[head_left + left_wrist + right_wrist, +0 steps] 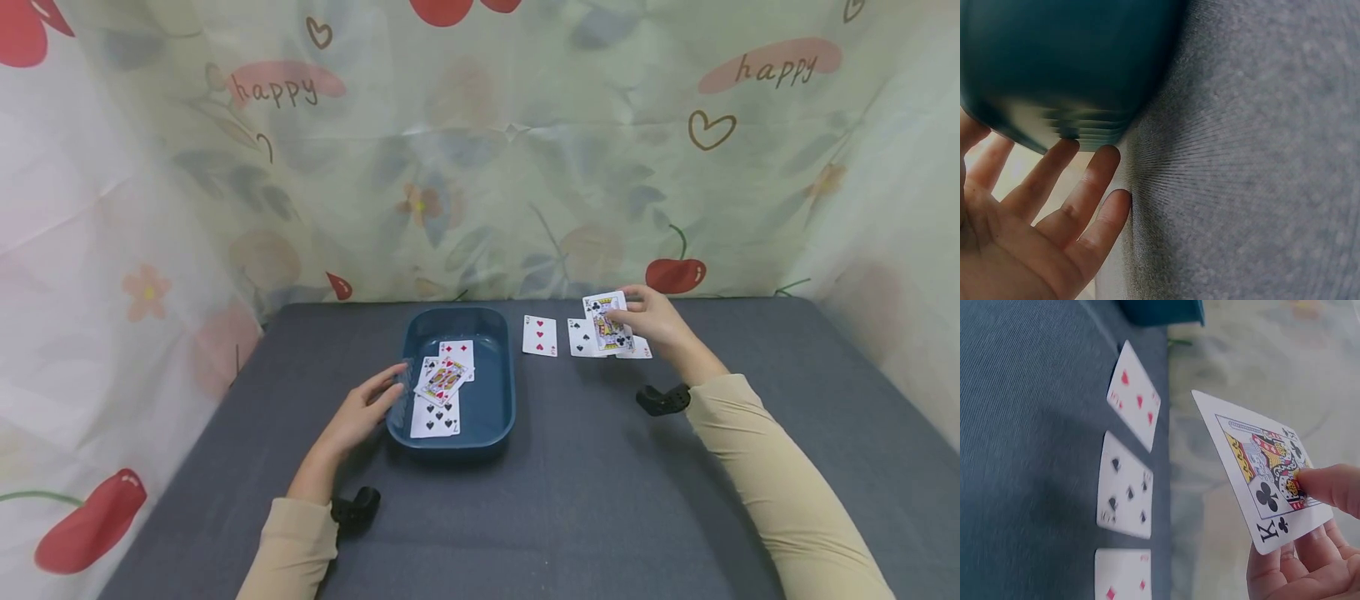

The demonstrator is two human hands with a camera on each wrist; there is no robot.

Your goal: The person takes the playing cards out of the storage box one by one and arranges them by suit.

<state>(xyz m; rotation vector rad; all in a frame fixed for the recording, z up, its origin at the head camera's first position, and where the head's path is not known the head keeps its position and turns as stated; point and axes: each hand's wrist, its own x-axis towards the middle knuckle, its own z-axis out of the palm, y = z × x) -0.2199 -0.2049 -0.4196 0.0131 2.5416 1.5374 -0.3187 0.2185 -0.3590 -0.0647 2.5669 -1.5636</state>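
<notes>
My right hand (656, 321) pinches a king of clubs (1266, 469) between thumb and fingers, tilted and raised off the table. Beneath it in the head view lie a spade card (579, 337) and a diamond card (639, 348), the latter partly covered. To their left is a three of hearts (540, 336). My left hand (365, 408) rests its extended fingers against the left side of a blue tray (487, 408). Inside the tray a red face card (444, 380) overlaps a diamond card (459, 350) and spade cards (435, 421).
A dark grey cloth (555, 517) covers the table. Printed curtains (510, 183) hang behind and at both sides, close to the table's back edge. Black wrist devices (356, 508) are strapped at both wrists.
</notes>
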